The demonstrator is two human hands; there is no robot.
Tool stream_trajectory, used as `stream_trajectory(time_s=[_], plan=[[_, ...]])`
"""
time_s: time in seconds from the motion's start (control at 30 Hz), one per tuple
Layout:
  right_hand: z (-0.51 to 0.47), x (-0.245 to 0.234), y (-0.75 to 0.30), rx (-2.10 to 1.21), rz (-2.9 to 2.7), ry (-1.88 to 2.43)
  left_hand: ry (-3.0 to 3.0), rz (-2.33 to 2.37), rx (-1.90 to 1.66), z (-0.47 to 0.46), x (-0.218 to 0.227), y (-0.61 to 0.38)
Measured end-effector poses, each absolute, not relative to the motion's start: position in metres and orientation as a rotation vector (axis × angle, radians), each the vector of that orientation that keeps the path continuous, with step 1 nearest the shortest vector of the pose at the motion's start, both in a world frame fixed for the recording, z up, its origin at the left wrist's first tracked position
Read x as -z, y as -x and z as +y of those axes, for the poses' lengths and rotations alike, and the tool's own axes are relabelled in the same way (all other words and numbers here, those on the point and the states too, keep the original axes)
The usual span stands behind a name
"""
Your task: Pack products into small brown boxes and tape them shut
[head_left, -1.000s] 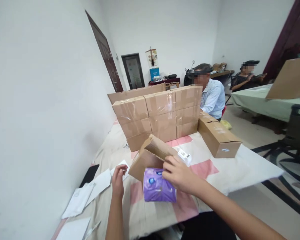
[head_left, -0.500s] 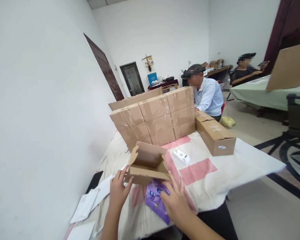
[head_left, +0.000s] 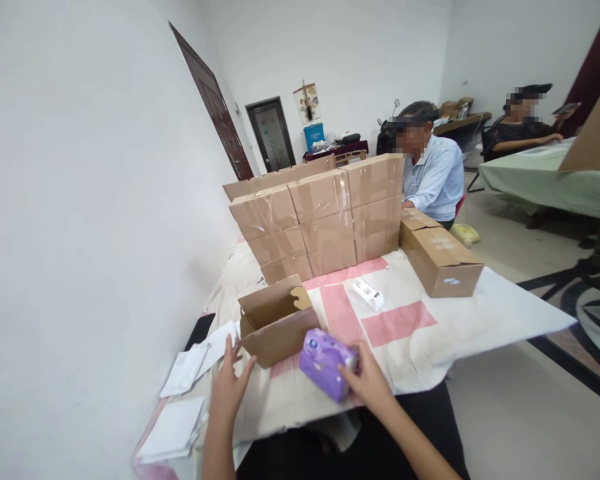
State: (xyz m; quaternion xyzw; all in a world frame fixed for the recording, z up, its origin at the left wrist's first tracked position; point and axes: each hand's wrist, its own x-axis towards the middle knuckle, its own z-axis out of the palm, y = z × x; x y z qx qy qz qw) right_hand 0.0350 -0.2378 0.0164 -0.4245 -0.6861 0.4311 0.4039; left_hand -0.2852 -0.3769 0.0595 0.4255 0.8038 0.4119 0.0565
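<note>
My right hand (head_left: 367, 381) grips a purple soft pack (head_left: 325, 361) and holds it just above the cloth-covered table (head_left: 420, 347). A small open cardboard box (head_left: 275, 321) stands just behind and to the left of the pack, its flaps up. My left hand (head_left: 229, 385) is open, fingers spread, resting against the box's near left corner.
A wall of taped cardboard boxes (head_left: 320, 217) stands at the far side, with a longer box (head_left: 440, 260) to the right. A white tape dispenser (head_left: 369, 295) lies mid-table. White papers (head_left: 187, 370) and a dark phone (head_left: 199, 331) lie left. Two people sit beyond.
The box has been set upright with its opening up. My right hand has lifted the purple pack clear of the box's front. My left hand stays by the box's left side.
</note>
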Motion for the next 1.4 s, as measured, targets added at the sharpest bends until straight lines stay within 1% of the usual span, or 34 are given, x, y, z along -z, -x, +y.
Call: stream_trajectory(time_s=[0.07, 0.1, 0.17, 0.23, 0.3, 0.43, 0.57, 0.83, 1.0, 1.17, 1.27, 1.4], plan=[[-0.218, -0.013, -0.045, -1.095, -1.612, 1.112, -1.343, 2.436, -1.403, -0.376, -0.071, 0.289], [-0.209, -0.014, -0.052, -1.039, -1.573, 1.157, -1.393, 2.424, -1.45, -0.373, -0.077, 0.292], [-0.195, -0.018, -0.067, -0.779, -1.55, 1.244, -1.522, 2.386, -1.461, -0.364, -0.087, 0.295], [-0.187, -0.023, -0.077, -0.469, -1.604, 1.245, -1.63, 2.325, -1.394, -0.352, -0.09, 0.297], [-0.186, -0.026, -0.08, -0.322, -1.749, 1.162, -1.659, 2.247, -1.332, -0.342, -0.087, 0.296], [-0.189, -0.014, -0.073, -0.36, -2.006, 1.057, -1.648, 2.148, -1.357, -0.342, -0.071, 0.286], [-0.193, 0.002, -0.069, -0.396, -1.891, 1.107, -1.762, 2.069, -1.391, -0.356, -0.066, 0.276], [-0.182, -0.001, -0.072, -0.727, -1.644, 1.204, -1.905, 1.935, -1.328, -0.356, -0.074, 0.258], [-0.163, -0.008, -0.069, -0.686, -1.608, 1.141, -1.905, 2.015, -1.238, -0.348, -0.091, 0.255], [-0.154, 0.0, -0.068, -0.674, -1.582, 1.131, -1.804, 2.131, -1.206, -0.339, -0.115, 0.269], [-0.154, 0.007, -0.071, -0.657, -1.639, 1.098, -1.84, 2.094, -1.241, -0.332, -0.121, 0.273], [-0.154, 0.011, -0.073, -0.608, -1.696, 1.082, -1.856, 1.949, -1.3, -0.319, -0.118, 0.273]])
